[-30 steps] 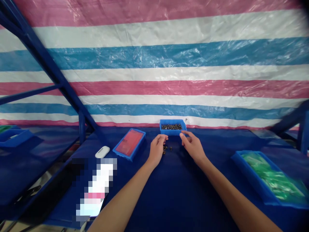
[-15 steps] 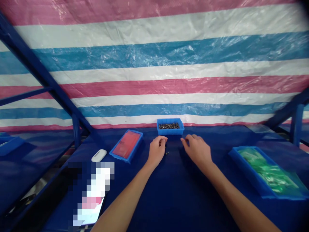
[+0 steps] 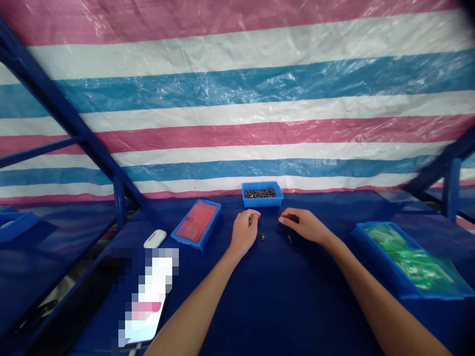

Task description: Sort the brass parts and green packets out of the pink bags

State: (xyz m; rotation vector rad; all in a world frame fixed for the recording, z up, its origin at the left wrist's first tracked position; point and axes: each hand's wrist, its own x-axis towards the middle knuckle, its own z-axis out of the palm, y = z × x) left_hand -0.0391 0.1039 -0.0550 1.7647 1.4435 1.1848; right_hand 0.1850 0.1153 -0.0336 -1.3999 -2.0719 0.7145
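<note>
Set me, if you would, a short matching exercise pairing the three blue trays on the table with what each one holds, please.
Trays:
1. far tray
2. left tray
3. right tray

Contents:
A. green packets
B. small dark parts
C. red sheet

Pairs: 1-B, 2-C, 3-A.

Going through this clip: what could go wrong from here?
The small dark piece beside the left hand could be overlooked against the dark blue table cover. The second piece, near the right hand, might get swept aside. The blue tray, close to the back edge, could be bumped.
</note>
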